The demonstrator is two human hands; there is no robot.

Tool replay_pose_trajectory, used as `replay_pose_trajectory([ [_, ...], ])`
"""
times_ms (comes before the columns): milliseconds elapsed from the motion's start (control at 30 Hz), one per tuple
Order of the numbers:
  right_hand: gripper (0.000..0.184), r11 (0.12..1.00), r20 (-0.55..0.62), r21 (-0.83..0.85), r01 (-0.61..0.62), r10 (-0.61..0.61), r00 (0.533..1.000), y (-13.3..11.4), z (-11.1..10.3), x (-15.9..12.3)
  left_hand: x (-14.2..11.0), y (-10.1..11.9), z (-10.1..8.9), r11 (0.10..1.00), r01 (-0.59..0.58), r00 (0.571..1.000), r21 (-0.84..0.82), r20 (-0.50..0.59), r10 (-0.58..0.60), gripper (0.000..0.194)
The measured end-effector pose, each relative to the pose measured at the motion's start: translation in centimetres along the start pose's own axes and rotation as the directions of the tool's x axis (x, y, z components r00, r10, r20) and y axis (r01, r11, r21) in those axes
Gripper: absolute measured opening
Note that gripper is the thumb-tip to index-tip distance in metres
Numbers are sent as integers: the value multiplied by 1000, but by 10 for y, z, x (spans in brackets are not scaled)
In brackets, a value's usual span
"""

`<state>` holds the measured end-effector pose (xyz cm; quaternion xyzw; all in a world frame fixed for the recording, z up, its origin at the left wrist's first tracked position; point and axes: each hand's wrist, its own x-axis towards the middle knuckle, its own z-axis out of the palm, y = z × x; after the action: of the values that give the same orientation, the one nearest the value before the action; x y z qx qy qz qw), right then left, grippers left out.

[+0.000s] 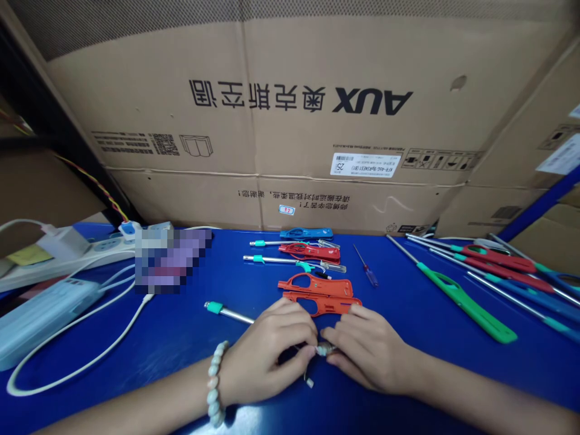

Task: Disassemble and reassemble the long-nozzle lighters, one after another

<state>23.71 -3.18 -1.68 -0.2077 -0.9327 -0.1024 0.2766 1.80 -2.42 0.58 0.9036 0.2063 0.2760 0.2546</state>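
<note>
1. Blue bench is backed by a large cardboard box, with its printing seen upside down.
2. Between the hands, a small part is held just above the bench; its details are too small to be made out.
3. By the left hand, on which a bead bracelet is worn at the wrist, one end of the part is pinched between thumb and fingers.
4. By the right hand, the other end is gripped, with fingers curled over it.
5. Below the left fingertips, a small white tip is hung on a thin wire.
6. Just beyond the hands, two orange handle halves are laid side by side, the nearer one partly covered.
7. Beside the left hand, a metal tube with a green collar is partly hidden.
8. Farther back, a red handle and a blue handle are set among more tubes, with a screwdriver placed to their right.
9. At far right, a green lighter is laid near several red and blue ones.
10. At far left, a power bank is placed near a power strip.
</note>
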Motion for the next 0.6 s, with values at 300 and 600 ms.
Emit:
replay_pose_trajectory([
  [300,24,986,11,39,165,-165,986,-1,-5,-2,1,23,7,990,67,998,-121,-1,-68,19],
  [600,30,990,-161,114,85,-66,985,0,-4,1,6,26,7,971,113,988,-210,-76,-132,22],
])
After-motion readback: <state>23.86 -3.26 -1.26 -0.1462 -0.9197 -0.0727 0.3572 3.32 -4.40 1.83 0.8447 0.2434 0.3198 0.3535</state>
